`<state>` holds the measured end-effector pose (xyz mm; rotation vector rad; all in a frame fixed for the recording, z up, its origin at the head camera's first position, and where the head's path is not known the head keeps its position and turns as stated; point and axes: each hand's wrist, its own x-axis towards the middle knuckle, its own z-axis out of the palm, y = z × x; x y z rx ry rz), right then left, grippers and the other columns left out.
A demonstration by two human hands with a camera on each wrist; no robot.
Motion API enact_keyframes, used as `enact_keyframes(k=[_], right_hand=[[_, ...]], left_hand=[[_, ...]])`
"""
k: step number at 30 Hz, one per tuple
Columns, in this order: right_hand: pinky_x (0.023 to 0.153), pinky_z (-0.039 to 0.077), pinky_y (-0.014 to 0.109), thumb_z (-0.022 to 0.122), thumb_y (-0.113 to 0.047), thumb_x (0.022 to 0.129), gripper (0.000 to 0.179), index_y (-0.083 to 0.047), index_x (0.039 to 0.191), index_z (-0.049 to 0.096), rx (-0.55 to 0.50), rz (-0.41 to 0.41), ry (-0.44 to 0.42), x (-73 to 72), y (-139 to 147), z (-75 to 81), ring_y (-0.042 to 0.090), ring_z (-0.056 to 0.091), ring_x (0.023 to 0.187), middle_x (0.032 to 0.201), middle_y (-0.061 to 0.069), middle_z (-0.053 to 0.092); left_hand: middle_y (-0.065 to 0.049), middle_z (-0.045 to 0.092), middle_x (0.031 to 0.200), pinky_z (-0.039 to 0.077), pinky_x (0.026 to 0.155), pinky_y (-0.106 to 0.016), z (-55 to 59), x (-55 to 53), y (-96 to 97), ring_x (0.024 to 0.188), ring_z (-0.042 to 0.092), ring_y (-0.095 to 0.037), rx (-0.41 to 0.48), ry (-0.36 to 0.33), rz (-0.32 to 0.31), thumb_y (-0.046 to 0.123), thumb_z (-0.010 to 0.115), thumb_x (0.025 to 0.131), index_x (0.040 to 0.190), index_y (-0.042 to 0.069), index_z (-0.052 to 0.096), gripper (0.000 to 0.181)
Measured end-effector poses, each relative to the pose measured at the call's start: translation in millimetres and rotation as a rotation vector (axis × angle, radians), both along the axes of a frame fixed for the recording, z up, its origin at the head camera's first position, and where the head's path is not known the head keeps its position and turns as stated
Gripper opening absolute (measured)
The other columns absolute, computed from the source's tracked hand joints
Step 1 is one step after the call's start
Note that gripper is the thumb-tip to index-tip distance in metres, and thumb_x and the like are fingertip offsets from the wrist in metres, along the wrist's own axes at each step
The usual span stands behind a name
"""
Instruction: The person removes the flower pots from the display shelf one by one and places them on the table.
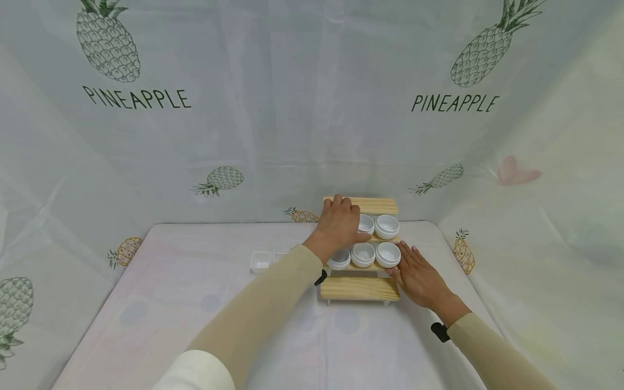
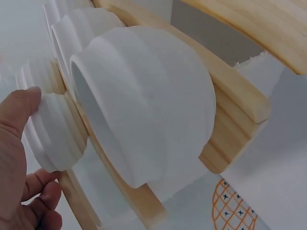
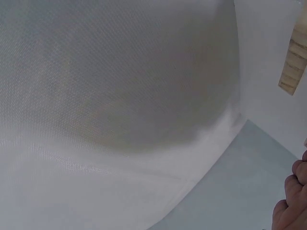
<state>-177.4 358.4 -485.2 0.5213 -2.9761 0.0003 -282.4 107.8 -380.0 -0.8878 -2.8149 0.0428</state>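
Note:
A stepped wooden stand [image 1: 359, 288] carries small white ribbed cups in two rows. Three cups, among them a right-hand cup [image 1: 388, 254], line the lower row. In the row above, a right cup [image 1: 387, 226] and a partly covered white cup [image 1: 366, 223] show. My left hand [image 1: 337, 225] reaches over the upper row's left side. In the left wrist view its thumb [image 2: 21, 108] presses the near upper cup [image 2: 55, 132], with curled fingers at the cup's other side. My right hand [image 1: 420, 279] lies along the stand's right side, fingers extended beside the lower right cup.
Left of the stand, a small clear square dish [image 1: 260, 262] sits on the pale tablecloth [image 1: 195, 303], with another partly behind my left forearm. A pineapple-print curtain [image 1: 292, 108] hangs behind the table. The stand's top board [image 1: 377, 205] is close to it.

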Motion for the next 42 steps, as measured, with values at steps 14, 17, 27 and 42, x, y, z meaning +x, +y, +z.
enact_keyframes(k=[14,17,27,42], right_hand=[[0.126,0.024,0.057,0.044,-0.041,0.113,0.073,0.015,0.158,0.030,-0.040,0.006,0.016,0.1,-1.2,-0.7,0.046,0.029,0.156,0.166,0.032,0.031],[0.126,0.024,0.057,0.045,-0.042,0.113,0.074,0.016,0.157,0.031,-0.057,0.008,0.031,0.5,-1.7,-1.6,0.047,0.031,0.155,0.165,0.032,0.034],[0.127,0.022,0.056,0.044,-0.040,0.113,0.074,0.016,0.158,0.028,-0.049,0.012,0.015,-2.2,-0.4,-3.9,0.047,0.027,0.157,0.166,0.032,0.031],[0.125,0.025,0.059,0.044,-0.036,0.114,0.071,0.018,0.156,0.030,-0.040,0.014,0.007,-0.1,-2.6,-2.3,0.048,0.028,0.156,0.165,0.035,0.029]], left_hand=[[-0.001,0.051,0.108,0.035,0.095,-0.039,-3.2,-5.7,-12.6,0.104,0.040,-0.022,0.064,0.025,-0.070,0.075,0.067,0.089,0.116,0.015,0.059,0.067],[0.000,0.049,0.107,0.034,0.094,-0.039,-3.5,-5.5,-19.5,0.103,0.039,-0.022,0.082,0.033,-0.084,0.074,0.067,0.089,0.116,0.015,0.059,0.066],[-0.004,0.053,0.117,0.034,0.096,-0.041,-3.9,-5.2,-53.8,0.107,0.040,-0.025,0.106,0.077,-0.096,0.073,0.069,0.088,0.125,0.011,0.058,0.072],[-0.009,0.057,0.119,0.036,0.094,-0.044,-9.0,5.2,-118.4,0.108,0.044,-0.029,0.196,0.069,-0.044,0.066,0.076,0.087,0.131,0.007,0.060,0.075]])
